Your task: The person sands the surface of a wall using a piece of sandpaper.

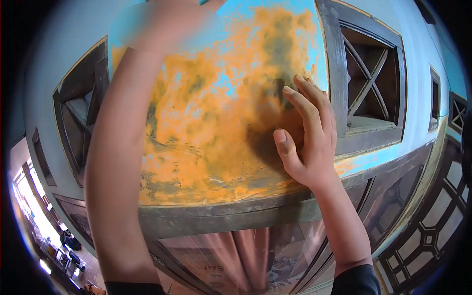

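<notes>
Rough wall with orange and blue patches (211, 132) lies between dark wooden frames (336, 73). Right hand (312, 135) is near it, fingers loosely spread; left hand (182, 22), far, is blurred, its grip I cannot tell.

Patchy, matt, rough-looking wall (221, 123)
</notes>
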`<state>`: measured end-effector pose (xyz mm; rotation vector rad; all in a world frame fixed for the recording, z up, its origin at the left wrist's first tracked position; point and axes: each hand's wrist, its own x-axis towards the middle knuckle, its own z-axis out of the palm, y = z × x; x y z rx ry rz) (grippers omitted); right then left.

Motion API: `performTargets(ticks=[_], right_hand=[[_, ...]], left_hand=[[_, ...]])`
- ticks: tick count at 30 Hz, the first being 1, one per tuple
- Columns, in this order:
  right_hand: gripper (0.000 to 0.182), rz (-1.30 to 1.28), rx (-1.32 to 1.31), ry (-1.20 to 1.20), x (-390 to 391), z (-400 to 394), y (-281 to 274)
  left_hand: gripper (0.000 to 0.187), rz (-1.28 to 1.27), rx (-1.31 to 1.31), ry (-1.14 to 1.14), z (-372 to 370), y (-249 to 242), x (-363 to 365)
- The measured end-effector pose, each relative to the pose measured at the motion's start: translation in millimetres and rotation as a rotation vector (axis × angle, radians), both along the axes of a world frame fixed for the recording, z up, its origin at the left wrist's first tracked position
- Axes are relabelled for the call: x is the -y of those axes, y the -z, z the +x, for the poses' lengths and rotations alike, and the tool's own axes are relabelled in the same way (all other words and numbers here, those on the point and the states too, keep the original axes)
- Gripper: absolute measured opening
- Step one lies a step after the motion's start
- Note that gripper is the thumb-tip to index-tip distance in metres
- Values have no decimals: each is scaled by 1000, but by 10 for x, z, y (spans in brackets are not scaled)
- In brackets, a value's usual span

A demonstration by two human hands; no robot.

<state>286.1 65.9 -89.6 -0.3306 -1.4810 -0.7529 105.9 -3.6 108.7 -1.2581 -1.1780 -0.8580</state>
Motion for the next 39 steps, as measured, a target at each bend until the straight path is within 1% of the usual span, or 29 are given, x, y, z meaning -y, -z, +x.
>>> performTargets(ticks=[2,4,6,7,9,10,13,16,17,19,20,21,23,25,26,27,29,31,33,34,35,37,38,39], right_hand=[[51,7,-4,-14,-6,-1,8],[51,5,-22,-57,-6,16,23],[51,0,-29,-93,-4,-10,26],[52,-3,-31,-101,-5,-20,29],[53,-7,-37,-123,-17,-20,33],[53,-8,-43,-138,-27,-19,31],[52,-16,-20,-35,-11,13,55],[51,-50,-28,-32,-8,29,107],[51,-59,-31,-24,3,29,119],[50,-76,-21,71,44,9,160],[49,-84,-14,113,62,-11,189],[49,-97,-13,139,74,-35,232],[48,-132,3,191,104,-58,361],[48,-208,7,192,154,-98,550],[48,-249,-2,185,180,-137,682],[49,-284,-20,183,222,-187,815],[51,-430,-24,161,340,-316,1054],[55,-479,-38,157,368,-442,1222],[58,-498,-59,129,402,-526,1263],[60,-509,-76,115,414,-560,1280],[61,-516,-66,133,409,-585,1308],[63,-532,-44,178,404,-586,1393],[64,-558,-21,200,420,-593,1441],[64,-570,-17,196,437,-607,1466]], left_hand=[[70,-15,-48,48,138,61,-63],[69,-82,-183,62,384,307,29],[69,-145,-337,56,428,425,69],[68,-144,-377,62,386,361,-8],[67,-127,-309,72,300,149,-40],[66,-112,-205,80,219,-7,29],[63,37,71,93,-81,-320,3],[62,78,135,69,-88,-244,-54],[61,63,77,11,-81,-223,-106],[60,32,-25,-115,-91,-94,-244],[61,-12,-117,-75,-111,98,-315],[61,-59,-210,-37,-109,437,-302],[59,-34,-354,264,-248,1211,-320],[55,-248,-334,349,-384,2020,-178],[54,-275,-300,326,-484,2437,-99],[53,-296,-277,306,-607,2737,-19],[55,-292,-185,291,-845,2989,96],[58,-293,-59,305,-940,2909,193],[62,-308,106,326,-1041,2760,305],[70,-319,102,282,-1111,2793,283],[72,-327,135,293,-1124,2882,278],[76,-345,203,325,-1049,3208,305],[81,-341,189,293,-1061,3359,289],[81,-328,194,282,-1100,3298,293]])
